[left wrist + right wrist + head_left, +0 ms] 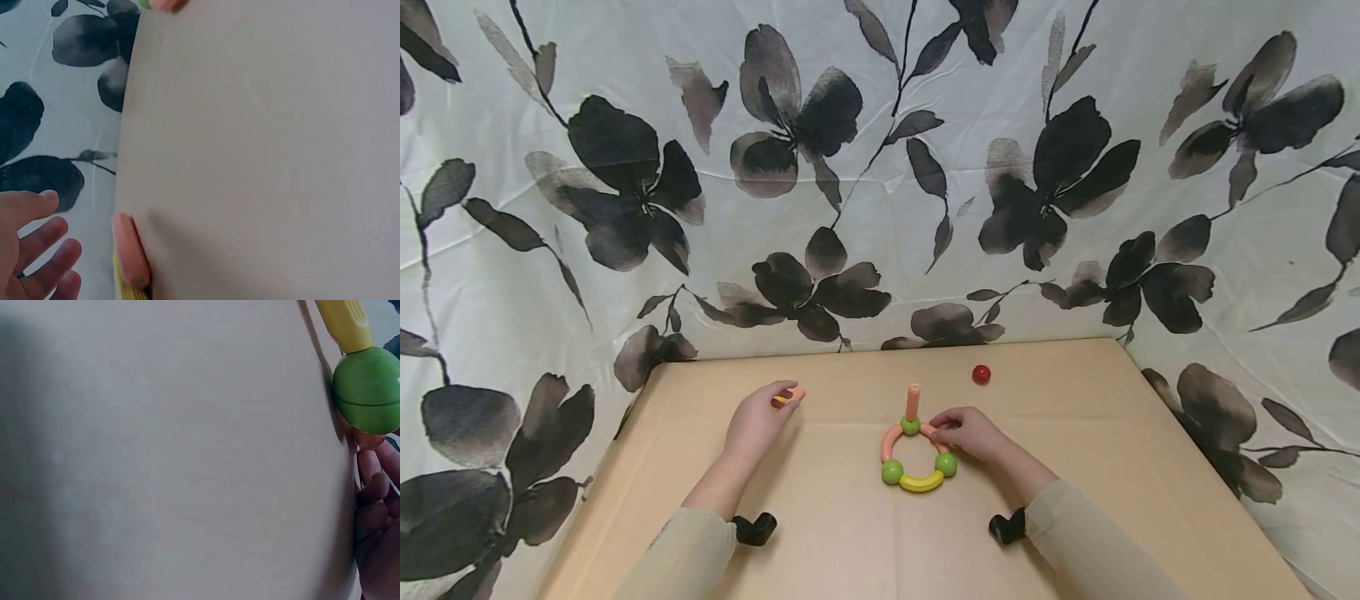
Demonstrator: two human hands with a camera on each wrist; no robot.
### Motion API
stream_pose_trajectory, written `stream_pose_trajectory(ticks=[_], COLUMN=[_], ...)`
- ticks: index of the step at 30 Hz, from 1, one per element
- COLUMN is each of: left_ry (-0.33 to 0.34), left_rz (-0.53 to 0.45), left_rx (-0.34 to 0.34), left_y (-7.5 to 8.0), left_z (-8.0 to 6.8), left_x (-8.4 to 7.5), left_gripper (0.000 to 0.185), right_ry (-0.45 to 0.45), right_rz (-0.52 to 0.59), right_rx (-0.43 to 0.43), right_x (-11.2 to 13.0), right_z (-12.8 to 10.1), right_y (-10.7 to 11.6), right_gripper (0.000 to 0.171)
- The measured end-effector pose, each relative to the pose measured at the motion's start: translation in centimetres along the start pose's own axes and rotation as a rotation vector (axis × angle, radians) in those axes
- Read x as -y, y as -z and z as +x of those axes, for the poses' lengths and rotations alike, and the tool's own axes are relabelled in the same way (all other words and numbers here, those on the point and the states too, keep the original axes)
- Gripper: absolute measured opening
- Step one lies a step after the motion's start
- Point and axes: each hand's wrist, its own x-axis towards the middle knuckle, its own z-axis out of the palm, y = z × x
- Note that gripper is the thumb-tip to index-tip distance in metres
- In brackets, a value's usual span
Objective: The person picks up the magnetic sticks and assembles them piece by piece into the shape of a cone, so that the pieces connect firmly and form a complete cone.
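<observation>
Right hand [972,433] sits on the right side of the toy ring [917,457], fingers curled onto its upper-right salmon curve, pinching it near the top green ball [911,426]. Ring lies flat on the tan table [1075,500], mid-table: three green balls joined by salmon and yellow curved pieces, yellow curve [921,482] at the near side. A salmon peg [913,402] stands upright from the top ball. In my right wrist view a green ball [367,389] and yellow piece [344,324] are close up, my fingertips [375,500] just beside the ball.

Left hand [760,421] is out to the left of the ring, well apart from it, fingers curled around small loose pieces: a salmon stick [795,394] poking out at the fingertips and a bit of yellow [779,402] under it. Left wrist view shows the salmon stick [130,250] lying over a yellow piece [122,280], fingers [37,244] loose beside them, so grip is clearer from the head view.

Small red ball [981,374] rests alone on the table, far side, behind and right of the ring. Floral cloth [850,167] hangs around the table.
</observation>
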Motion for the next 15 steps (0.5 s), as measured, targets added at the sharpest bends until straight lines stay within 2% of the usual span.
stream_pose_trajectory(ticks=[3, 7, 15], left_ry=[0.034, 0.057, 0.024], left_rz=[0.038, 0.093, 0.184], left_rx=[0.016, 0.054, 0.062], left_y=[0.4, 0.5, 0.1], left_z=[-0.1, -0.1, 0.3], left_x=[0.9, 1.6, 2.2], left_gripper=[0.04, 0.032, 0.028], right_ry=[-0.008, -0.018, -0.006], right_rz=[0.002, 0.0, -0.01], right_rx=[-0.003, -0.006, -0.01], right_x=[0.0, 0.0, -0.1], right_z=[-0.1, -0.2, 0.1], right_y=[0.0, 0.0, -0.1], right_gripper=[0.025, 0.025, 0.025])
